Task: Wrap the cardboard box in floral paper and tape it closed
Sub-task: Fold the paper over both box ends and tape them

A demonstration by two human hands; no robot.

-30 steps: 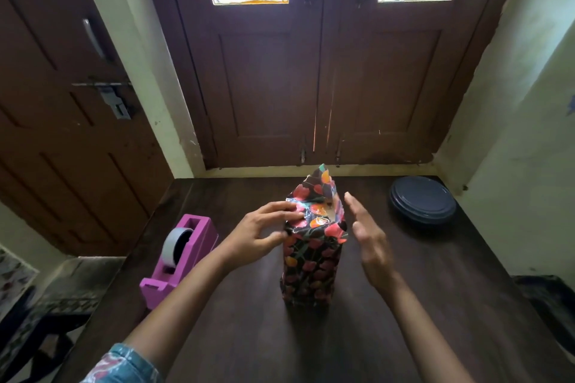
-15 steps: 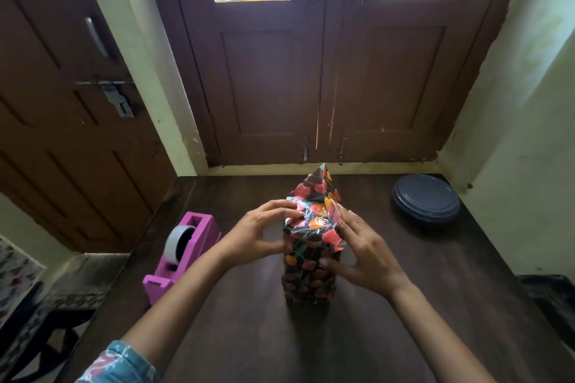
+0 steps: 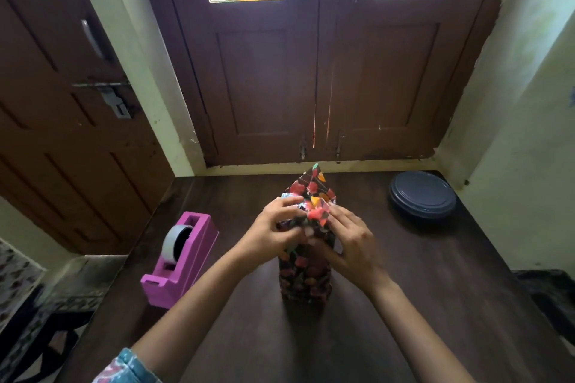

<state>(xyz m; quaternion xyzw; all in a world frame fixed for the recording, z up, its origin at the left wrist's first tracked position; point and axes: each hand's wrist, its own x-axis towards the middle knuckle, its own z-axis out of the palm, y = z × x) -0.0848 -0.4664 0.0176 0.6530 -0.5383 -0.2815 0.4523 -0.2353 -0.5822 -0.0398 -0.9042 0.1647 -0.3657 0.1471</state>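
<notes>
The box (image 3: 305,277) stands upright in the middle of the dark wooden table (image 3: 420,289), covered in black paper with red and orange flowers. At its top the paper is crumpled inward, and one triangular flap (image 3: 315,179) sticks up at the far side. My left hand (image 3: 271,232) grips the top of the box from the left, fingers curled over the folded paper. My right hand (image 3: 350,241) holds the top from the right, its fingers pressing the paper toward the centre. A pink tape dispenser (image 3: 180,255) with a grey roll sits to the left of the box.
A dark round lidded container (image 3: 422,194) lies at the table's far right corner. Brown double doors (image 3: 317,78) stand right behind the table, a yellowish wall (image 3: 529,134) on the right. The table's left edge drops off just beyond the dispenser.
My right hand has come in from beside the box and now holds its top. Both hands have pushed the top paper inward, so it is more crumpled.
</notes>
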